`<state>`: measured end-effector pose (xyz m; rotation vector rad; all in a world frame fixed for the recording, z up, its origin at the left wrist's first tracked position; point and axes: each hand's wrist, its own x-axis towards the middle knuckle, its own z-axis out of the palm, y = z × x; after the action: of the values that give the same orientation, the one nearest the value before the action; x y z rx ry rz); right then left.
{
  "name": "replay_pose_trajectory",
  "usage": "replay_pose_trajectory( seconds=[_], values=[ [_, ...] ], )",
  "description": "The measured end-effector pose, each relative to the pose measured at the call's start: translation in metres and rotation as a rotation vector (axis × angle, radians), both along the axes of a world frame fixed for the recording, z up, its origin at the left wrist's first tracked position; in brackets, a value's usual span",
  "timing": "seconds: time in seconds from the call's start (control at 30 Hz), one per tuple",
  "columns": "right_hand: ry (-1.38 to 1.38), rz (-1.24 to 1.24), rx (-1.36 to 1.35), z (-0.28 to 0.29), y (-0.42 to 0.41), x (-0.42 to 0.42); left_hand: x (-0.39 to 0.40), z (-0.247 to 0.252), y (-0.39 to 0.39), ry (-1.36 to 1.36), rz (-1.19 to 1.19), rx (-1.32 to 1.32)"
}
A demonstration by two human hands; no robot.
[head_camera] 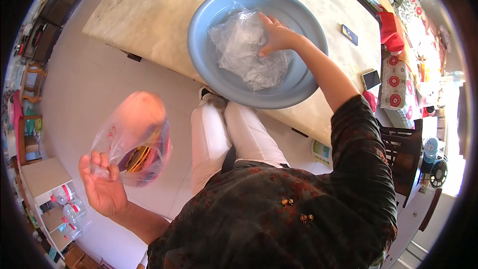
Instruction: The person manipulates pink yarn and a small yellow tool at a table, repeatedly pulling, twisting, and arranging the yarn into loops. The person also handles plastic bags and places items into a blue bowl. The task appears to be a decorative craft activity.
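Note:
My left hand [104, 186], off to the left of my legs, grips the gathered edge of a clear plastic bag [108, 134] that bears red writing. In or behind the bag show a rounded orange-pink shape [143, 110] and a purple, yellow and pink item [143, 157]; I cannot tell what they are. Over a blue plastic basin [203, 63] reaches my right hand [278, 35], its fingers spread and resting on crumpled clear plastic bags [246, 48]. Whether the fingers pinch the plastic is unclear. The basin rests on a pale marble-patterned table [149, 15], near its front edge.
On the table's right side lie a dark blue packet [349, 34] and a phone [371, 80]. A printed container [321, 153] stands below the table edge. Several clear plastic bottles [73, 209] sit by a shelf at the left. A patterned sofa [396, 82] and a dark chair [397, 149] are at the right.

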<state>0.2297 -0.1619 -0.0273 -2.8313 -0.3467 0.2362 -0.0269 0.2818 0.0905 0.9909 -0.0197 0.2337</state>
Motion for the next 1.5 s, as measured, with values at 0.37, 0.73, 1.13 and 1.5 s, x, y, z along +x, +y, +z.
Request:
replay_pose_trajectory(
  seconds=[0.37, 0.73, 1.13, 1.5],
  values=[
    [0.183, -0.232, 0.224, -0.017, 0.008, 0.023, -0.015, 0.005, 0.002, 0.018, -0.013, -0.042],
    [0.029, -0.249, 1.880, 0.120, -0.131, -0.077, 0.034, 0.119, -0.058, -0.287, -0.449, 0.147],
    [0.045, -0.688, 2.071, 0.042, -0.119, -0.287, 0.152, 0.097, -0.217, -0.344, -0.409, 0.460],
    [0.164, -1.008, 2.087, -0.005, -0.079, -0.330, 0.110, -0.018, -0.198, -0.177, -0.188, 0.608]
  ],
)
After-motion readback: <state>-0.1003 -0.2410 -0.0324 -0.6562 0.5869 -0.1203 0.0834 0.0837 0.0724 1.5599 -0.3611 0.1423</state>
